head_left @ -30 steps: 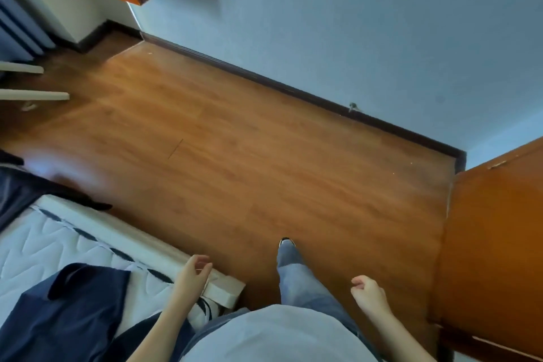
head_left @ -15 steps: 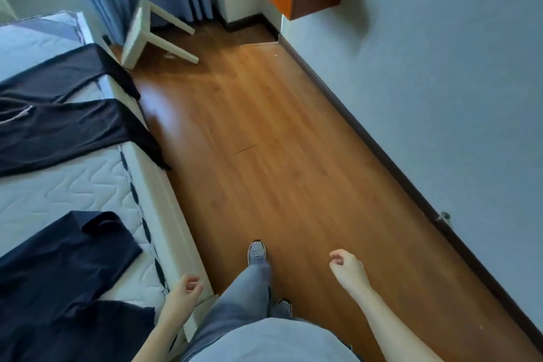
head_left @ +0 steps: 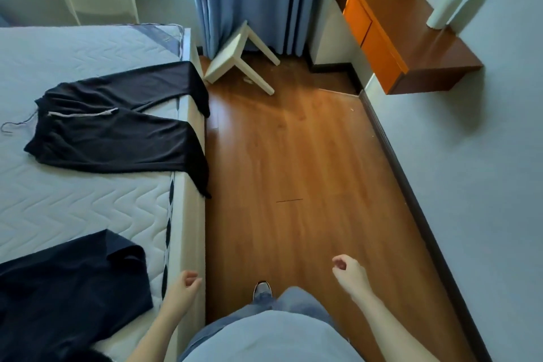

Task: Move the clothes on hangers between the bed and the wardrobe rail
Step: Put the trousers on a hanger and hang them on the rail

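Black trousers lie flat on the mattress, well ahead of the L hand & to its left. A wire hanger hook sticks out at the waistband end, far side from the hands. Both leg cuffs droop over the bed edge. A navy garment lies on the mattress just left of the L hand, apart from it; hanger or not, can't tell.

L hand: fingers loosely curled, nothing in it, over the bed edge; touching or not, can't tell. R hand: same loose curl, holding nothing, above the wood floor, well right of the bed.

Btwn the hands: a shoe toe & jeans. Far ahead: white stool tipped on its side, by the blue curtain. Ahead-right of the R hand: wall desk w/ orange drawer fronts, a white bottle upright on it.
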